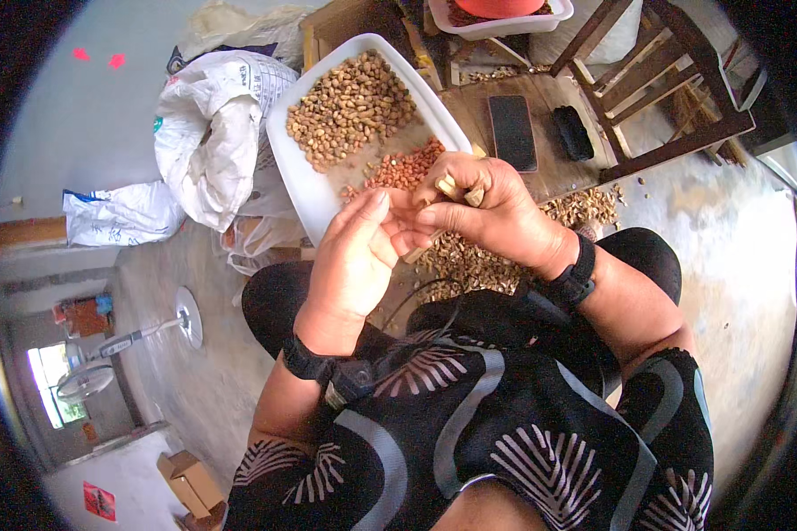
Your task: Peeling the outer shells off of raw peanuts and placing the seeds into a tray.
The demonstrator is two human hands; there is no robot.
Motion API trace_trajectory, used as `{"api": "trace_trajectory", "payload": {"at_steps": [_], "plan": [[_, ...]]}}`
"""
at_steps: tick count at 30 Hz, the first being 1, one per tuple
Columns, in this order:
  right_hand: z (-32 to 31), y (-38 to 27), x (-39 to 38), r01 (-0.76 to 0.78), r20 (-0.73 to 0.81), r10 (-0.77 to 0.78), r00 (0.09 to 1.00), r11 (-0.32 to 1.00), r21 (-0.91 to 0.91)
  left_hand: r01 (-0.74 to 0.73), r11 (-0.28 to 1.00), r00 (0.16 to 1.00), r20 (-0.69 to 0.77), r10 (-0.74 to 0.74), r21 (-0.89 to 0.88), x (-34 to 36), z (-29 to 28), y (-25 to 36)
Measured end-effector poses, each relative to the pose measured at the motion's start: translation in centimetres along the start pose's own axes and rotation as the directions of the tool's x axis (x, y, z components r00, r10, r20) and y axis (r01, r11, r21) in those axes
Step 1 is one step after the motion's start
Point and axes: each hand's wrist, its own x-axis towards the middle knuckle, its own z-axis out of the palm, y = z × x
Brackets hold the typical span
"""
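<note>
My left hand [356, 257] and my right hand [487, 212] meet just in front of a white tray [297, 177]. The tray holds a heap of unshelled peanuts [350, 111] at its far end and reddish shelled kernels [407, 168] nearer me. My right hand pinches a pale wooden tool [456, 190] with a peanut at its tip. The fingers of my left hand are bent and touch my right fingertips at that peanut. Below my hands lies a pile of empty shells [469, 265] on a low wooden board.
A dark phone [512, 131] and a black case [574, 133] lie on the wooden board beyond the shells. White sacks [208, 133] stand at the left, a wooden chair [655, 80] at the upper right. A standing fan [115, 350] lies on the concrete floor.
</note>
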Motion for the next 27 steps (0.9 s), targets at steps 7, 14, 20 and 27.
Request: {"api": "trace_trajectory", "payload": {"at_steps": [7,14,20,27], "plan": [[-0.1,-0.2,0.2,0.049,0.001,-0.050,0.999,0.998,-0.046,0.100,0.995,0.994,0.047,-0.102,0.027,0.1,0.4,-0.3],[-0.1,-0.5,0.3,-0.031,0.005,0.030,1.000,0.985,0.168,0.106,0.994,0.993,0.051,-0.105,-0.022,0.5,0.7,-0.2],[-0.5,-0.1,0.3,0.194,0.008,-0.193,0.981,0.980,-0.052,0.120,0.991,0.992,0.030,-0.118,-0.057,0.4,0.8,-0.8],[-0.4,-0.2,0.1,0.048,-0.005,-0.048,0.999,0.998,0.026,0.135,0.991,0.987,0.094,-0.132,-0.022,0.5,1.0,-0.4]]}}
